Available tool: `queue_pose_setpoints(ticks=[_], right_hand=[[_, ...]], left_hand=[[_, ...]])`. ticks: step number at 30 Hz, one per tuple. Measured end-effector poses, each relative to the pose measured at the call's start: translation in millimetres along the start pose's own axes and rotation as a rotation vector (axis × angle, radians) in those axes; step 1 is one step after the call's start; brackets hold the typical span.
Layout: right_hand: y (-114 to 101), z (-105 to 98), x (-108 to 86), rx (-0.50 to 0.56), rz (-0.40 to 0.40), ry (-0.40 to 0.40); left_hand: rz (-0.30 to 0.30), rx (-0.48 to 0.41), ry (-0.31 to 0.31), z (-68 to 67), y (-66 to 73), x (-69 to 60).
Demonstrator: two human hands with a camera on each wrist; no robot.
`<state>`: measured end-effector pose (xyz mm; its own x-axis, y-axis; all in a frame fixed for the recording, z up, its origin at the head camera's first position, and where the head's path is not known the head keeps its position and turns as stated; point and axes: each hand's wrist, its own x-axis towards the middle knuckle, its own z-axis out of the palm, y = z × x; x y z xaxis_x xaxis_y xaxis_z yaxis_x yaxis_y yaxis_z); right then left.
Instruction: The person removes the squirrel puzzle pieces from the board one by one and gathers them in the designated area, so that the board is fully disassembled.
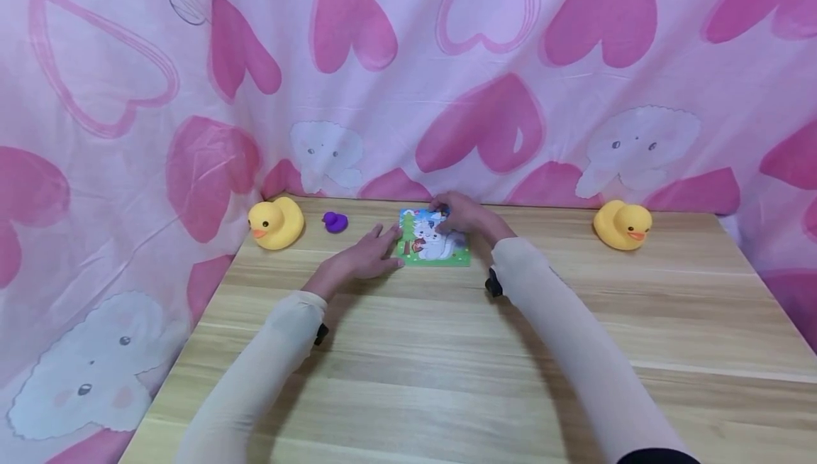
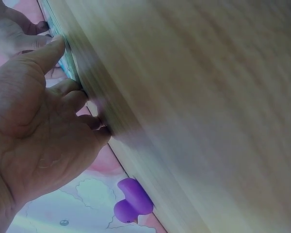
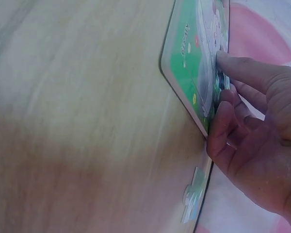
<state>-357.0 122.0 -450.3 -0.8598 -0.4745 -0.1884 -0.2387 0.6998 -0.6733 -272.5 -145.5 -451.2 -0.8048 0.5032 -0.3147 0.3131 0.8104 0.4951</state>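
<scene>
Your left hand (image 1: 367, 256), fingers wide, is touching the square green-and-blue picture board (image 1: 440, 250) on the pale wooden counter (image 1: 408, 365). Your right hand (image 1: 469, 216) is hiding its corner; I can't tell if it's pinching anything.

Pink fabric (image 1: 402, 91) printed with hearts (image 1: 354, 20) and pale animal figures (image 1: 638, 139) hangs behind and beside a wood-grain table (image 1: 408, 372)

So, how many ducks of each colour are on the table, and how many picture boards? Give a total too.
Yellow ducks: 2
Purple duck: 1
Picture board: 1
Total: 4
</scene>
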Motion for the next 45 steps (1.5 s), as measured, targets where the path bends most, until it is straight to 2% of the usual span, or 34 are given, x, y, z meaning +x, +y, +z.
queue_pose_setpoints(ticks=[7, 11, 15, 19, 23, 28, 34, 39, 45], right_hand=[[2.6, -2.1, -2.5, 0.031, 0.015, 0.012], [5.5, -5.0, -9.8, 0.075, 0.001, 0.032], [9.6, -13.1, -23.7, 0.084, -0.041, 0.06], [14.9, -26.4, -41.2, 0.011, -0.09, 0.098], [29.1, -38.8, -63.0, -0.028, -0.103, 0.109], [56.9, -49.1, -87.0, -0.028, -0.059, 0.111], [82.9, -55.3, -106.8, -0.069, 0.001, 0.117], [93.3, -58.9, -113.6, -0.108, 0.045, 0.124], [99.6, -65.3, -114.4, -0.141, 0.057, 0.119]], left_hand=[[-0.016, 0.011, 0.007, -2.8, 10.3, -6.0], [-0.018, 0.031, 0.016, -0.8, 7.8, -4.7], [-0.01, 0.024, 0.02, 0.8, 7.0, -4.7], [0.001, 0.015, 0.025, 1.3, 6.7, -5.1], [0.005, 0.011, 0.022, 1.7, 7.2, -5.8], [-0.002, 0.012, 0.026, 1.9, 6.9, -7.0], [0.002, 0.035, 0.033, 2.9, 6.1, -5.0], [-0.002, 0.031, 0.034, 2.2, 7.1, -6.0], [-0.017, 0.02, 0.025, 1.4, 6.6, -6.5]])
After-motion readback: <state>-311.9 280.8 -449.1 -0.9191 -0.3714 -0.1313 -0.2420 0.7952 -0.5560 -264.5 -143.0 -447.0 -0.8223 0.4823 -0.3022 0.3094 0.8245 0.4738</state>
